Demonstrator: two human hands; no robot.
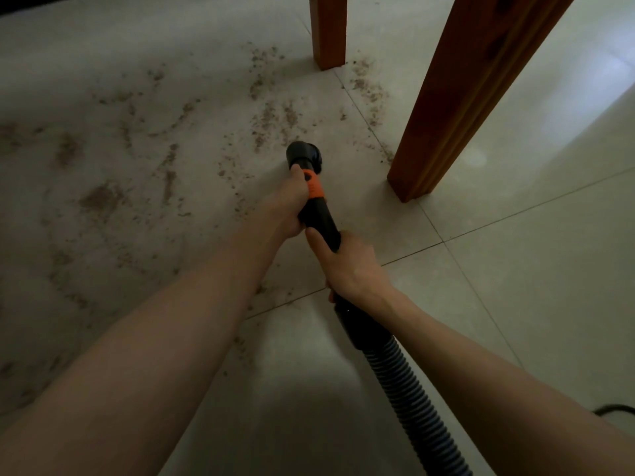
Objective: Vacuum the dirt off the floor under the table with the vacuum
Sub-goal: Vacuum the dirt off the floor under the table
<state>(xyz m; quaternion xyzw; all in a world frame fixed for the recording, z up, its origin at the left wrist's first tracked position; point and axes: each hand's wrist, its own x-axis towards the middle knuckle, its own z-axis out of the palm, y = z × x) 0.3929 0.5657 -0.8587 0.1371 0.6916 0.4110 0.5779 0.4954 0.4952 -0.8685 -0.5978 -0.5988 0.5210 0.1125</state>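
Observation:
A black vacuum wand with an orange collar points away from me toward the floor. Its round black nozzle sits on the pale tiles at the near edge of the dirt. My left hand grips the wand just behind the collar. My right hand grips it lower down, where the ribbed black hose begins. Brown dirt lies scattered in patches and streaks across the shaded floor to the left and ahead of the nozzle, reaching the far table leg.
Two reddish wooden table legs stand close by: the near leg just right of the nozzle, the far leg beyond it. A dark cable lies at the right edge. Brighter tiled floor spreads to the right.

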